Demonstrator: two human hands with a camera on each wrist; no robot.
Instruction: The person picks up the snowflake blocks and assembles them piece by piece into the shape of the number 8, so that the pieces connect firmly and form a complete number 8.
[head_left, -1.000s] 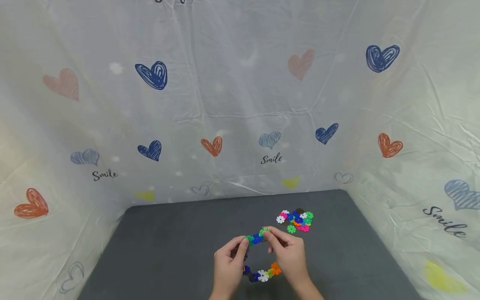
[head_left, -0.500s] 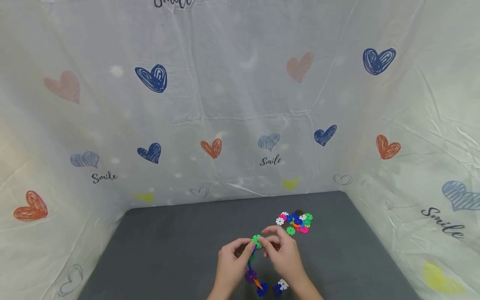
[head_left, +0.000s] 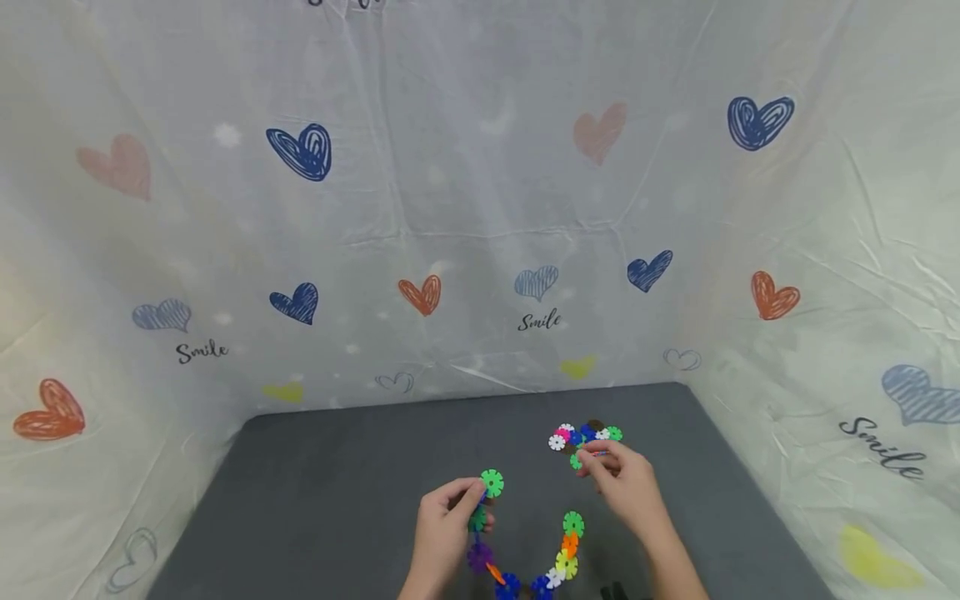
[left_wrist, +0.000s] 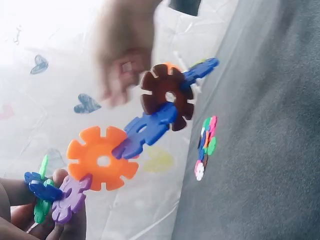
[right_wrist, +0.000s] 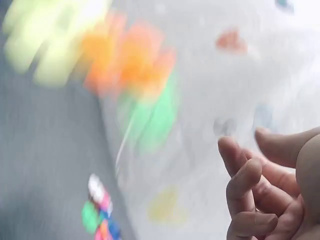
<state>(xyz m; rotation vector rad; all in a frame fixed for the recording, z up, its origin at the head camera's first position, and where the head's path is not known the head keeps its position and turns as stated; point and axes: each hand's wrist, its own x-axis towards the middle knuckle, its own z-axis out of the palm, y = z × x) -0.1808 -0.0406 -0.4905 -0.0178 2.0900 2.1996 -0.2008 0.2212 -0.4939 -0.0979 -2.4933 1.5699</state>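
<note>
My left hand point(head_left: 444, 525) pinches one end of a chain of notched, flower-shaped plastic discs. A green disc point(head_left: 492, 482) stands up at its fingertips, and a purple disc point(head_left: 480, 557) hangs below. From there the chain loops in a U to a yellow disc point(head_left: 567, 564) and a free green end disc point(head_left: 573, 523). In the left wrist view, an orange disc point(left_wrist: 102, 157) and a brown disc point(left_wrist: 155, 95) belong to this chain. My right hand point(head_left: 624, 483) overlaps the loose pile; in the right wrist view its thumb and forefinger are apart, with nothing between them.
The pile of loose discs point(head_left: 557, 442) in many colours lies at the back right of the dark grey table point(head_left: 352, 492). A white curtain point(head_left: 465, 192) printed with hearts rises behind and along both sides. Something dark point(head_left: 615, 592) shows at the bottom edge.
My right hand has let go of the chain and moved right to the pile. The chain's ends, earlier close together between both hands, now hang apart; my left hand keeps its pinch.
</note>
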